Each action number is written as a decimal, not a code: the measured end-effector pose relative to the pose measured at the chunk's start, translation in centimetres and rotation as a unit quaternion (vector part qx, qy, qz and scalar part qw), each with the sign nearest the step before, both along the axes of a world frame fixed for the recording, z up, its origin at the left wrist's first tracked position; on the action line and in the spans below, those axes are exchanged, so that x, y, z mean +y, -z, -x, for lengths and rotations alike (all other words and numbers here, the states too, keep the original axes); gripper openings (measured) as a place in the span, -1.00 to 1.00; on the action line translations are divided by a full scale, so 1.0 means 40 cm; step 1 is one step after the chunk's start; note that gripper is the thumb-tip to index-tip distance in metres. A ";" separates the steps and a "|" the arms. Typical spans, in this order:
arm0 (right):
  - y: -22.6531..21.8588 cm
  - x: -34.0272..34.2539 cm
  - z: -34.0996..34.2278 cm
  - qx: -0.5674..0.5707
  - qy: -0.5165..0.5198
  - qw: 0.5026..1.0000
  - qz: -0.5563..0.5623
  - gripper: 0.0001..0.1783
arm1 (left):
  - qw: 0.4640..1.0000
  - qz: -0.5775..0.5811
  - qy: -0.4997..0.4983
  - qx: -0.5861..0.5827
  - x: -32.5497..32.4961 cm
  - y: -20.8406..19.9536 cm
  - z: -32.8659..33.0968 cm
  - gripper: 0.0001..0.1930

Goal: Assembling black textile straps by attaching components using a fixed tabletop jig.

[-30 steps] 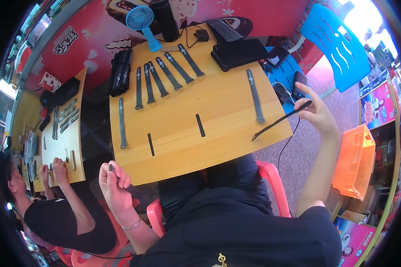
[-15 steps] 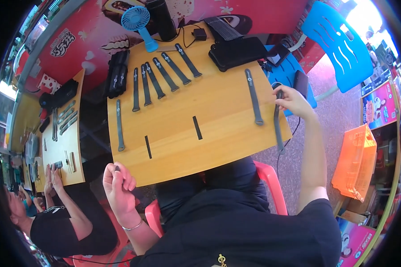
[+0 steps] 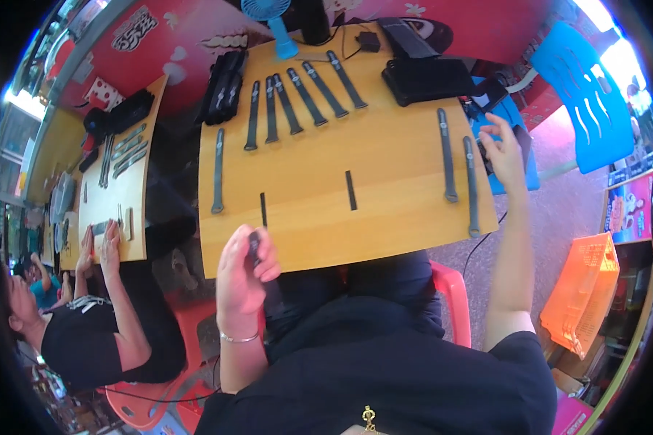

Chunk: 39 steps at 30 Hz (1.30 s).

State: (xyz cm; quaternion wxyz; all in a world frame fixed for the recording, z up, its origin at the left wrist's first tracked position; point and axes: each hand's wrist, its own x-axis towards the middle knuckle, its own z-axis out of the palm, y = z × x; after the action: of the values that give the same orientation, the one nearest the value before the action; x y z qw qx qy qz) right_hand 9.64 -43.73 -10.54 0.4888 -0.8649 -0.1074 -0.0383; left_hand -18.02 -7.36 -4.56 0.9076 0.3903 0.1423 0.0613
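My left hand [image 3: 243, 279] is raised at the table's near edge, fingers curled around a small dark piece [image 3: 254, 248] whose kind I cannot make out. Out past the table's right edge is my right hand [image 3: 506, 154], fingers apart and holding nothing. Closest to it on the table lies a dark grey strap [image 3: 472, 187] with a widened end, and a second strap [image 3: 446, 156] runs alongside. Several similar straps [image 3: 284, 105] are spread in a row toward the back, plus one strap [image 3: 218, 172] at the left. Two short black strips [image 3: 350, 190] mark the middle of the tabletop.
Black bundles [image 3: 223, 87] lie at the table's back left, a black case [image 3: 426, 80] at its back right, near a blue fan [image 3: 283, 40]. A blue chair [image 3: 584, 101] and an orange crate [image 3: 580, 293] stand right. A co-worker [image 3: 87, 326] sits left at another table.
My right hand has let go of the strap at the table's right edge and moved away from it. My left hand has risen and come rightward with the small dark piece. The whole view has shifted.
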 end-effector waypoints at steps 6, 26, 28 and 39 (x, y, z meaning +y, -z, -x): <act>-0.193 0.322 0.285 -0.004 -0.341 0.940 -0.010 -0.55 | 0.988 0.051 0.139 0.050 -0.058 0.031 -0.050 -0.60; -0.083 0.513 0.282 0.189 -0.236 0.931 -0.204 -0.90 | 0.973 -0.121 0.190 0.059 0.104 0.053 -0.058 -0.84; -0.069 0.502 0.266 0.185 -0.218 0.943 -0.170 -0.91 | 0.968 -0.132 0.206 0.052 0.134 0.057 -0.048 -0.85; 0.017 0.473 0.244 0.239 -0.160 0.937 -0.199 -0.88 | 0.958 -0.241 -0.017 0.154 0.191 0.167 -0.055 -0.88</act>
State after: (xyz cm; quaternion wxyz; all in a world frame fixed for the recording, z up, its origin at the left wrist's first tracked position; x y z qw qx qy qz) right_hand -0.14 -24.82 -11.21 0.6622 -0.7047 -0.1150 0.2274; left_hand -15.82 0.28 -11.25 0.7528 0.5993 0.2679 0.0487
